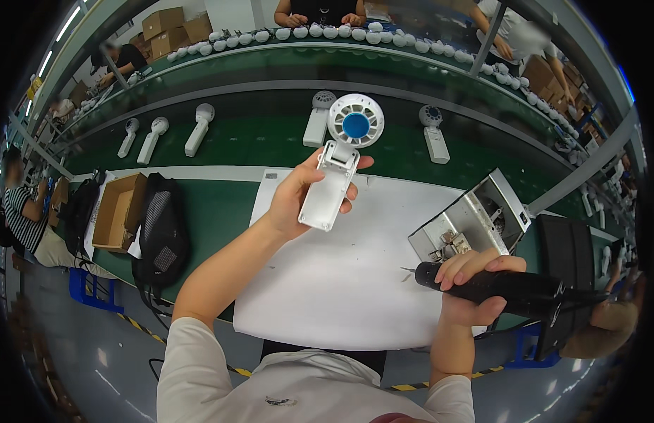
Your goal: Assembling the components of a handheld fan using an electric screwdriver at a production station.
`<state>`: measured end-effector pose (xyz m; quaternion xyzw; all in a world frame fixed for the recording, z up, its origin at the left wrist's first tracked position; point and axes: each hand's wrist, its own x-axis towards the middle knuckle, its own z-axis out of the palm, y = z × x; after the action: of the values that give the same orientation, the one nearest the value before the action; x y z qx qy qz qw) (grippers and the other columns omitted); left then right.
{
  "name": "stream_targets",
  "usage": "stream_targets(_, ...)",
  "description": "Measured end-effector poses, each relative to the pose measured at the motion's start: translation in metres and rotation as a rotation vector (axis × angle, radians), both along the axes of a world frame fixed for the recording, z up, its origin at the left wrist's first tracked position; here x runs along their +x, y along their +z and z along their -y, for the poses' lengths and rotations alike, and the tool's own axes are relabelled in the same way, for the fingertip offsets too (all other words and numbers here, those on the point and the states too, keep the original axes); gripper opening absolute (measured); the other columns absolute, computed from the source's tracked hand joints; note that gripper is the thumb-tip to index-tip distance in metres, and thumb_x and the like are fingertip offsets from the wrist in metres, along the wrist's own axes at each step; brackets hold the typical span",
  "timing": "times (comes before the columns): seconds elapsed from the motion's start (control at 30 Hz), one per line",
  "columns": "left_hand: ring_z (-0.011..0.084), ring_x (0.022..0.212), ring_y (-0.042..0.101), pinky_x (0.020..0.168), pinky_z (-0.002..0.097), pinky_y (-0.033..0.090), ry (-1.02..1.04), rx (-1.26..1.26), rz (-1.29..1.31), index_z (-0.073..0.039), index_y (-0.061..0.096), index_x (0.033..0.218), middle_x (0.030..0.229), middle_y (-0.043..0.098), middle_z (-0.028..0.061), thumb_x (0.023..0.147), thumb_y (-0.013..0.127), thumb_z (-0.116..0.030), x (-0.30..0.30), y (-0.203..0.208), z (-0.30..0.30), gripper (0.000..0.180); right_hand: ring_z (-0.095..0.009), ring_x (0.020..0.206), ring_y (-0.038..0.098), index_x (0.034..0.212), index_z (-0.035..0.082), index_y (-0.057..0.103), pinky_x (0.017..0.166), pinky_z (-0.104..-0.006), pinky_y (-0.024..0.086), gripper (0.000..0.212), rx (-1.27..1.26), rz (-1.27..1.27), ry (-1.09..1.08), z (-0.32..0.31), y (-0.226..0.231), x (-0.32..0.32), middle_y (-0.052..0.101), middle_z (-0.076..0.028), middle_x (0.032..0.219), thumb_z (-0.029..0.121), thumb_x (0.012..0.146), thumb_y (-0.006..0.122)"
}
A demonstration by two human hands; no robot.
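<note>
My left hand (pixel 293 196) is closed around the white handle of a handheld fan (pixel 327 187), held up over the white sheet (pixel 320 289). The fan's round slotted head, with a blue disc at its centre, points away from me. My right hand (pixel 475 278) grips a black electric screwdriver (pixel 510 287). Its thin bit points left, above the sheet and well apart from the fan. Just beyond that hand, a metal box (pixel 475 215) stands tilted, with small metal parts in its opening.
Several similar fans lie on the green conveyor belt, including one (pixel 434 134) at right and one (pixel 199 130) at left. An open cardboard box (pixel 120 211) and a black bag (pixel 162 233) sit left. Rows of white parts line the far belt, where other people work.
</note>
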<state>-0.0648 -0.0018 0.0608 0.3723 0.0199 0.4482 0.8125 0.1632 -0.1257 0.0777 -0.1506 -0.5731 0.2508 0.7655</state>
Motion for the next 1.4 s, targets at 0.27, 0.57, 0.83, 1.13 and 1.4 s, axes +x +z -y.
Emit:
stream_targets(0.27, 0.0143, 0.077, 0.059, 0.066, 0.028, 0.053, 0.048, -0.322, -0.436, -0.009, 0.042, 0.126, 0.103, 0.056, 0.007, 0.1, 0.045, -0.034, 0.045, -0.037, 0.057, 0.037, -0.019, 0.049, 0.052, 0.104, 0.011, 0.038, 0.045, -0.0307, 0.047, 0.054, 0.008, -0.1, -0.013, 0.024, 0.017, -0.013, 0.053, -0.009, 0.07, 0.055, 0.085, 0.064)
stream_targets(0.57, 0.0122, 0.084, 0.057, 0.072, 0.0275, 0.053, -0.136, -0.332, -0.422, -0.009, 0.043, 0.123, 0.104, 0.057, 0.0054, 0.101, 0.038, -0.046, 0.062, -0.072, 0.066, 0.043, -0.019, 0.05, 0.052, 0.107, 0.01, 0.04, 0.048, -0.0319, 0.047, 0.055, -0.077, 0.069, 0.024, -0.007, -0.008, -0.019, 0.052, -0.009, 0.072, 0.056, 0.085, 0.06)
stream_targets(0.83, 0.0122, 0.082, 0.057, 0.071, 0.0273, 0.052, -0.147, -0.327, -0.414, -0.01, 0.042, 0.122, 0.1, 0.057, 0.0059, 0.1, 0.039, -0.049, 0.064, -0.07, 0.068, 0.045, -0.022, 0.055, 0.054, 0.105, 0.01, 0.04, 0.053, -0.0345, 0.049, 0.056, -0.126, 0.068, 0.052, -0.009, -0.013, -0.019, 0.055, -0.01, 0.072, 0.054, 0.082, 0.067)
stream_targets(1.13, 0.0113, 0.08, 0.057, 0.07, 0.0266, 0.051, -0.166, -0.31, -0.484, -0.009, 0.042, 0.124, 0.097, 0.057, 0.0081, 0.099, 0.041, -0.049, 0.066, -0.069, 0.067, 0.046, -0.019, 0.051, 0.053, 0.106, 0.008, 0.039, 0.048, -0.0297, 0.048, 0.058, -0.1, 0.059, 0.089, -0.026, -0.025, -0.02, 0.054, -0.009, 0.071, 0.054, 0.083, 0.065)
stream_targets(1.4, 0.01, 0.083, 0.056, 0.071, 0.0249, 0.051, -0.221, -0.299, -0.494, -0.01, 0.043, 0.125, 0.103, 0.057, 0.0071, 0.1, 0.04, -0.046, 0.066, -0.071, 0.063, 0.043, -0.016, 0.048, 0.049, 0.107, 0.008, 0.039, 0.043, -0.0272, 0.046, 0.053, -0.112, 0.056, 0.095, -0.042, -0.033, -0.02, 0.051, -0.008, 0.069, 0.055, 0.088, 0.057)
